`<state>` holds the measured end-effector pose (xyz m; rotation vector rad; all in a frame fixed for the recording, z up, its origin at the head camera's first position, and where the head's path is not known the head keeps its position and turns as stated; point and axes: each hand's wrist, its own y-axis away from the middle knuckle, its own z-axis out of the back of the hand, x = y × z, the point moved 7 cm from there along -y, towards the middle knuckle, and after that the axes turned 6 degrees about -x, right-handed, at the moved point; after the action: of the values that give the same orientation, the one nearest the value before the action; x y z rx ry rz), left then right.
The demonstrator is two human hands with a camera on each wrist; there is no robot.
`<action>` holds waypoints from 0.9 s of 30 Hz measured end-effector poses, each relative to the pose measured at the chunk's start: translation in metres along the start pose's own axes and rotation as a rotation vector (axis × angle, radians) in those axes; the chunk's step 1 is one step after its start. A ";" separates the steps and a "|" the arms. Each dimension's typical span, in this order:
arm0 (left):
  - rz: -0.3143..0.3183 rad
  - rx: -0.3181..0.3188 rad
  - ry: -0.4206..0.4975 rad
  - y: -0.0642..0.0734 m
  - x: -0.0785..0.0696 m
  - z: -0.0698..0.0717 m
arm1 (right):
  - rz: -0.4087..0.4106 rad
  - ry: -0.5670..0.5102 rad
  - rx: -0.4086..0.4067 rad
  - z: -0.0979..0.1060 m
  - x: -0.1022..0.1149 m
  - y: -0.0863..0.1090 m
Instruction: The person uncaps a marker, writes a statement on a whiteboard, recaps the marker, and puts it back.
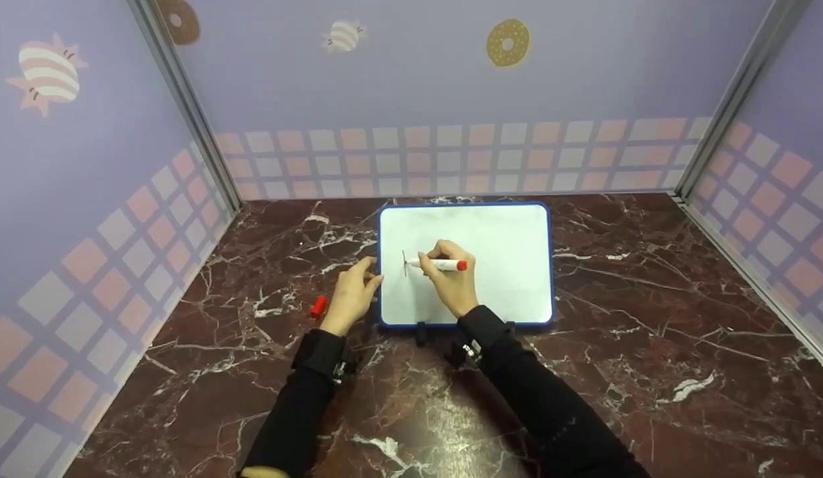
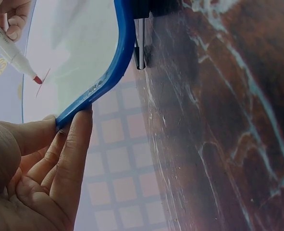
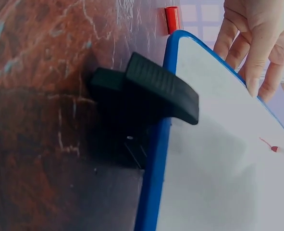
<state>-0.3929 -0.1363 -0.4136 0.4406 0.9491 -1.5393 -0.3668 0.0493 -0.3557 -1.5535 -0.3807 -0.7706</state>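
Observation:
A whiteboard (image 1: 511,265) with a blue frame stands tilted on the table, held at its lower edge by black stand clips (image 3: 156,86). My right hand (image 1: 452,275) pinches a white marker (image 1: 445,264) with a red end. The marker's red tip (image 2: 37,80) is at a thin red line (image 1: 404,255) on the board's left part. With thumb and fingers on either side of the blue rim, my left hand (image 1: 352,292) grips the board's left edge; the left wrist view (image 2: 55,159) shows this hold close up. In the right wrist view, most of the right hand is out of frame.
A red marker cap (image 1: 318,307) sits on the dark red marbled table (image 1: 650,332), left of my left hand. Purple walls (image 1: 411,86) with pink and white squares enclose the back and both sides. Metal posts (image 1: 186,99) line the corners.

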 end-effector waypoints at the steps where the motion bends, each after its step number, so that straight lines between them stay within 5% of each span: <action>1: -0.001 0.001 0.002 0.000 0.000 0.000 | 0.007 0.007 -0.009 0.001 0.000 -0.001; 15: -0.018 0.001 0.002 -0.001 0.000 0.001 | -0.026 -0.021 -0.096 0.013 -0.006 -0.006; 27: -0.005 -0.004 -0.009 0.000 0.001 0.000 | 0.002 0.030 -0.071 0.011 0.001 -0.004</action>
<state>-0.3932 -0.1372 -0.4140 0.4279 0.9468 -1.5423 -0.3659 0.0606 -0.3524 -1.6069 -0.3325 -0.8127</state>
